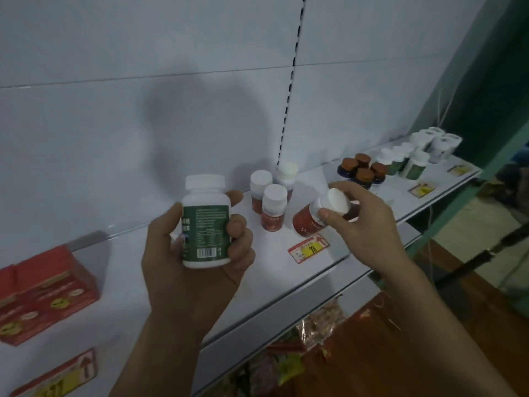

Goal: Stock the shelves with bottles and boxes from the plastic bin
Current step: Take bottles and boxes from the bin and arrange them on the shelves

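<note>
While left hand [197, 253] grips green-label bottle [206, 222], right hand [363, 222] pinches red-label bottle [320, 213].

Glossy plastic bottle [206, 222]; smooth matt white shelf [274, 270]

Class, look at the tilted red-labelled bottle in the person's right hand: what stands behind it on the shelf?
Behind the tilted red-labelled bottle stand three upright white-capped bottles with red labels, against the white back panel. The front one hides part of the two behind.
</note>
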Tool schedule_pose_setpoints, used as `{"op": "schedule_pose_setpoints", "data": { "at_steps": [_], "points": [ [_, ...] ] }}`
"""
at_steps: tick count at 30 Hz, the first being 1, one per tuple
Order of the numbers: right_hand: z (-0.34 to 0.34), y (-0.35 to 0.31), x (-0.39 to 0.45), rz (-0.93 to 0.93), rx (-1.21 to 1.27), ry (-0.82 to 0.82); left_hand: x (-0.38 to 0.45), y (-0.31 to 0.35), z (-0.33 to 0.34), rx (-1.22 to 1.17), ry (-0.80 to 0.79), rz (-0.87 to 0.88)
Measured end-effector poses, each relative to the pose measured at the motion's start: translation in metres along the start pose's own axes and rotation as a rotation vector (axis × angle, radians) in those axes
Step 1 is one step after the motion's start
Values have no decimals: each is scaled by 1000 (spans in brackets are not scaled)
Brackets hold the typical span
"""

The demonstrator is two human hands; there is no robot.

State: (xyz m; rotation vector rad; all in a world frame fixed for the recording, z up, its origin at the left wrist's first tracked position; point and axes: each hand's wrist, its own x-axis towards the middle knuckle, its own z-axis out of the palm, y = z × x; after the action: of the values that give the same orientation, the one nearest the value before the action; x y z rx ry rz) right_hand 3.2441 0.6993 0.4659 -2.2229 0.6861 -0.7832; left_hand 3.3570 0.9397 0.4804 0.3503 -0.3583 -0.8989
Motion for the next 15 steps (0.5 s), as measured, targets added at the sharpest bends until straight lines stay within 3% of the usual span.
{"op": "schedule_pose_setpoints", "data": {
  "at_steps": [2, 5, 9, 15],
  "points": [
    [-3, 16, 33, -69, -51, -109, 16, -16, -2, -8, -9, -5],
    [3, 31, 73, -181, -117, -261, 36, -35, 5, 66, 145, 60],
    [14, 40, 101, -261, -175, -416, 50, -46, 12, 89, 214, 114],
    [35, 50, 118, -309, -146, -494, 62, -58, 17, 96, 250, 165]
  ]
}}
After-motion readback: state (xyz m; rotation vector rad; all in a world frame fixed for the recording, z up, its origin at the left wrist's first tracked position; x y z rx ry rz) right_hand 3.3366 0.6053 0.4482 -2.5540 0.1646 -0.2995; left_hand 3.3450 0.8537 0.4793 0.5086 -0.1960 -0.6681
